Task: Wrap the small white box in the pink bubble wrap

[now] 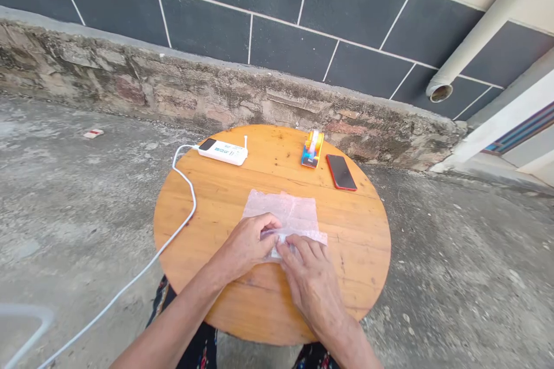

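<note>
A sheet of pinkish, see-through bubble wrap [283, 210] lies on the round wooden table [359, 242], its near edge folded over a small white item [276, 251]. My left hand [246, 245] pinches the folded wrap at its left side, thumb and fingers close together. From the right, my right hand [308, 271] presses its bent fingers on the same fold, next to the left thumb. Most of the white item is hidden under the wrap and fingers.
At the table's far side are a white device [225, 152] with a white cable [194, 196], a tape dispenser [312, 149] and a red-edged phone [341, 172]. Behind stands a stone and tiled wall [212, 29] with a pipe [471, 40].
</note>
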Demonstrator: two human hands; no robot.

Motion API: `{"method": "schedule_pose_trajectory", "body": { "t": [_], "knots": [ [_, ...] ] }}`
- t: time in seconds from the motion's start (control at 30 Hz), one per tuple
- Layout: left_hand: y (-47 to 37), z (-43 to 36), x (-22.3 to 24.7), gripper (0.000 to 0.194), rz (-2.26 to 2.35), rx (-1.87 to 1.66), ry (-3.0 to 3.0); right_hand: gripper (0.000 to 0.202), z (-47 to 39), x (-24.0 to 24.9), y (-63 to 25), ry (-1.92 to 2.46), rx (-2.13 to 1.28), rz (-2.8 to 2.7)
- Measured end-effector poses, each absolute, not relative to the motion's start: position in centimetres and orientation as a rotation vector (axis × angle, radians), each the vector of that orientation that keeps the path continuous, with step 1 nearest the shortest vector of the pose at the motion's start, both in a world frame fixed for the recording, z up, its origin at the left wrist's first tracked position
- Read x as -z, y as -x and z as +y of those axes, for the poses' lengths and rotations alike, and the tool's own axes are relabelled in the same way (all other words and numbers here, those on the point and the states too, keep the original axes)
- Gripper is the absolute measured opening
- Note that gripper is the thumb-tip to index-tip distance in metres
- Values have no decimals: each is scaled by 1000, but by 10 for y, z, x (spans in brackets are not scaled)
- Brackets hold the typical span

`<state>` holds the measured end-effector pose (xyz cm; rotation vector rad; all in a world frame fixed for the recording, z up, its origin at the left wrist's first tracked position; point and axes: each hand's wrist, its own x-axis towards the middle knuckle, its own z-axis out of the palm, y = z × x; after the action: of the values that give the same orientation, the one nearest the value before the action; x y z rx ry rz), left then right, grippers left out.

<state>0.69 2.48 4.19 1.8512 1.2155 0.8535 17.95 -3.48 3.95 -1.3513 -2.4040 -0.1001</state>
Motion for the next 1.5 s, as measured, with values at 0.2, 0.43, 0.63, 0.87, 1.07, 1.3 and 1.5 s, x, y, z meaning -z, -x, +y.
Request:
{"method": "schedule_pose_trajectory", "body": {
  "t": [0.2,0.43,0.63,0.87,1.07,1.3,1.5],
  "knots": [
    [22,13,-41,17,1362,-855,-1751,35,-35,-57,-177,1394,95,-2517],
    [57,-12,-28,24,1537,-975,-1480,24,-29,-60,-173,1394,136,-2526],
    [62,-50,-25,57,1475,-862,-1081,24,-29,-59,-173,1382,146,-2506],
    [34,-36,-38,52,1294,-884,-927,25,-27,-56,-173,1356,155,-2475],
    [18,-22,-26,38,1459,-929,-1003,23,-26,-56,-174,1330,168,-2469],
    [6,-16,-23,20,1536,-1038,-1058,19,-24,-60,-174,1311,224,-2511],
    [-2,-16,-26,63,1583,-1102,-951,20,-24,-61,-173,1345,270,-2551]
  ]
}}
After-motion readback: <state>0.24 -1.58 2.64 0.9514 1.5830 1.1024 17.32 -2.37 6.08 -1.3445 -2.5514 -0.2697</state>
